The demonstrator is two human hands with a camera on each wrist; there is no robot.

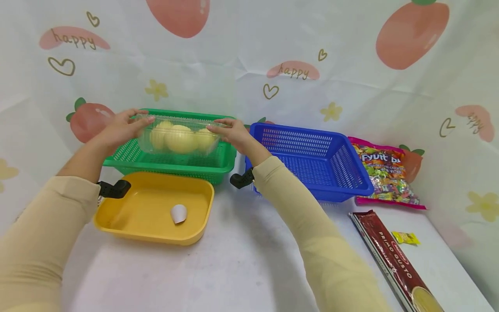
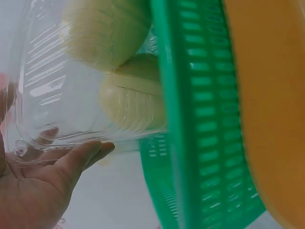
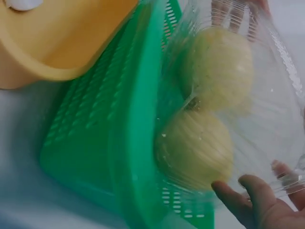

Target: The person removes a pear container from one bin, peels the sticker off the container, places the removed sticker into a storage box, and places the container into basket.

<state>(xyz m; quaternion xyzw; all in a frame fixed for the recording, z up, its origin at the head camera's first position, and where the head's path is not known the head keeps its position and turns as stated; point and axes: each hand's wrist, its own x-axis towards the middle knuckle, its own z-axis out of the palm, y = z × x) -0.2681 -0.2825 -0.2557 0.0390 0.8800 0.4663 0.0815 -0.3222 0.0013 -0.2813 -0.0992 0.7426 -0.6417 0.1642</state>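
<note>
A clear plastic container [image 1: 150, 141] with several pale yellow round fruits [image 1: 181, 139] inside is tilted over the green basket [image 1: 171, 169]. My left hand [image 1: 124, 128] grips its left end, thumb on the near side and fingers behind the rim. At the other end, my right hand [image 1: 235, 135] holds the container between thumb and fingers. In the left wrist view the thumb of the left hand [image 2: 43, 186] lies along the container's edge. The right wrist view has the fingertips of the right hand [image 3: 267, 202] against the clear plastic. The container's underside is partly hidden by the basket's rim.
A yellow tray [image 1: 148, 208] holding a small white piece [image 1: 179, 213] stands in front of the green basket. Right of it sits a blue basket [image 1: 312, 173]. Beyond lie a candy bag [image 1: 386, 173], a yellow-wrapped candy [image 1: 406, 238] and a long dark-red packet [image 1: 393, 255]. Printed cloth hangs behind.
</note>
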